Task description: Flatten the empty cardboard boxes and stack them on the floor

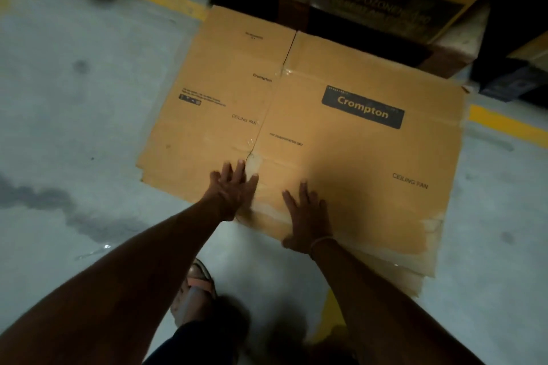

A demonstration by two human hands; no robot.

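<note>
Both hands lie flat, fingers straight and spread, palms down on the top flattened cardboard box; neither grasps anything. Left hand sits at the near edge of the box, at about 7 o'clock from the box's centre, fingertips just beside the slit that runs between the two panels. Right hand rests at 6 o'clock from the centre, on the larger right panel, its heel at the near edge; a thin band circles that wrist.

Box lies flat on the grey concrete floor. Printed on it: a dark "Crompton" label at about 1 o'clock from the right hand, "CEILING FAN" text on both panels. More flattened sheets show beneath it, their edges stepped out at 4 o'clock, so this one tops a stack.

At 12 o'clock from the stack stand dark and yellow printed cartons on a pallet; lettering blurred. Yellow floor lines at 10 and 3 o'clock. Dark stain on the floor at 9 o'clock. One sandalled foot at 6 o'clock, between the forearms
</note>
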